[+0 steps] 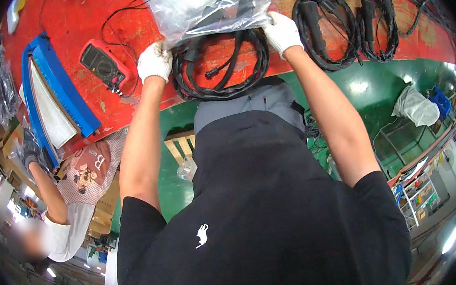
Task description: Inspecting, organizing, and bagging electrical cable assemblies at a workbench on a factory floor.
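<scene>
By the near edge of the red table (74, 25), a clear bag (200, 9) overlaps the far part of the black cable coil (222, 92). The left hand (155, 62) and right hand (282, 32) pinch the bag's near corners. Pull both sides gently and evenly so it won't rip.

White fabric gloves (155, 66) cover the fingers (159, 49). Between them is a black coiled cable (226, 92); beneath, a flat red tabletop (74, 23).
</scene>
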The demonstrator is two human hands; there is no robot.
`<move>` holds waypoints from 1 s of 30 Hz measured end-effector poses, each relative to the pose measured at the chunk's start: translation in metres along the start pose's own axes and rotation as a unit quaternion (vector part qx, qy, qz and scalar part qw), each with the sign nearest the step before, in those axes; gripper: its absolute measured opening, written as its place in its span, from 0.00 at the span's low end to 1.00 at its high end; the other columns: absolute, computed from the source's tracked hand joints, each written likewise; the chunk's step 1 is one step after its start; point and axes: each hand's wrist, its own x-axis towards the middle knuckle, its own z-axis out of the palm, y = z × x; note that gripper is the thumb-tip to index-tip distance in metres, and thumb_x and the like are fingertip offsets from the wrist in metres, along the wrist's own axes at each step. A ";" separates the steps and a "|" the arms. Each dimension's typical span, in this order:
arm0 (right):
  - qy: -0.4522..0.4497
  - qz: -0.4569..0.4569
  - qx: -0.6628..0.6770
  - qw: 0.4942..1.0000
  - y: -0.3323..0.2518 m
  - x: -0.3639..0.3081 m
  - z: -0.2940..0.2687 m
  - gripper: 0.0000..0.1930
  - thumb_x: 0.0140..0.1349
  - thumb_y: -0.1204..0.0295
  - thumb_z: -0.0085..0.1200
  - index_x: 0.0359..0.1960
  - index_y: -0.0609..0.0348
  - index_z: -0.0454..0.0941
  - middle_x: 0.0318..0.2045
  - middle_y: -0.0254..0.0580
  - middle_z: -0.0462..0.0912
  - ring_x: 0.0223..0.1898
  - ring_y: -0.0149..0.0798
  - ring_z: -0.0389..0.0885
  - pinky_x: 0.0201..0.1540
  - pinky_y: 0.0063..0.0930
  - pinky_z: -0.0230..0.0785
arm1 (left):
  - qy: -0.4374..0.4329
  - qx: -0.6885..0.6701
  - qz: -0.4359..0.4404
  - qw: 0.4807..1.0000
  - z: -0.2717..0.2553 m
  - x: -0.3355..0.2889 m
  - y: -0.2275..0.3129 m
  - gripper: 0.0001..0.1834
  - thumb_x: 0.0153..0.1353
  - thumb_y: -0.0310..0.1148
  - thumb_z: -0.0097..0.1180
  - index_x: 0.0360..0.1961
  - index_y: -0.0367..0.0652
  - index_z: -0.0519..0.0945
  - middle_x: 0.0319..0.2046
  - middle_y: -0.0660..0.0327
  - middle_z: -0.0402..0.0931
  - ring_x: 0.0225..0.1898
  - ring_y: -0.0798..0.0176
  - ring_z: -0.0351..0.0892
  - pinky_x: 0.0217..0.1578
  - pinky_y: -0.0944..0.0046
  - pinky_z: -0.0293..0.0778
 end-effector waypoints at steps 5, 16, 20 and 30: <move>0.084 -0.061 -0.090 0.991 -0.006 0.023 -0.012 0.15 0.64 0.59 0.49 0.45 0.52 0.80 0.41 0.53 0.86 0.45 0.57 0.84 0.51 0.49 0.74 | 0.032 -0.023 0.001 0.999 0.000 0.034 -0.002 0.22 0.67 0.49 0.46 0.42 0.45 0.86 0.42 0.46 0.83 0.47 0.39 0.82 0.49 0.44 0.77; 0.008 0.141 -0.001 0.990 -0.029 -0.032 0.014 0.18 0.65 0.60 0.48 0.45 0.65 0.75 0.41 0.68 0.84 0.47 0.65 0.83 0.53 0.53 0.73 | 0.028 -0.125 -0.159 0.979 0.035 -0.027 0.016 0.24 0.69 0.46 0.42 0.39 0.40 0.86 0.40 0.43 0.84 0.46 0.39 0.83 0.48 0.46 0.76; 0.051 0.141 0.029 0.988 -0.020 -0.023 0.027 0.19 0.65 0.60 0.49 0.46 0.64 0.77 0.40 0.66 0.84 0.47 0.65 0.82 0.53 0.51 0.73 | -0.003 0.084 0.076 0.994 0.051 -0.010 -0.013 0.24 0.73 0.38 0.34 0.43 0.39 0.85 0.41 0.45 0.84 0.46 0.42 0.83 0.50 0.49 0.75; 0.006 0.093 0.063 0.994 -0.012 -0.024 0.028 0.25 0.62 0.51 0.50 0.45 0.61 0.82 0.41 0.59 0.85 0.46 0.60 0.84 0.49 0.50 0.73 | -0.010 -0.211 0.080 0.974 0.066 -0.028 -0.022 0.16 0.71 0.40 0.46 0.42 0.40 0.83 0.34 0.50 0.85 0.32 0.47 0.84 0.37 0.50 0.77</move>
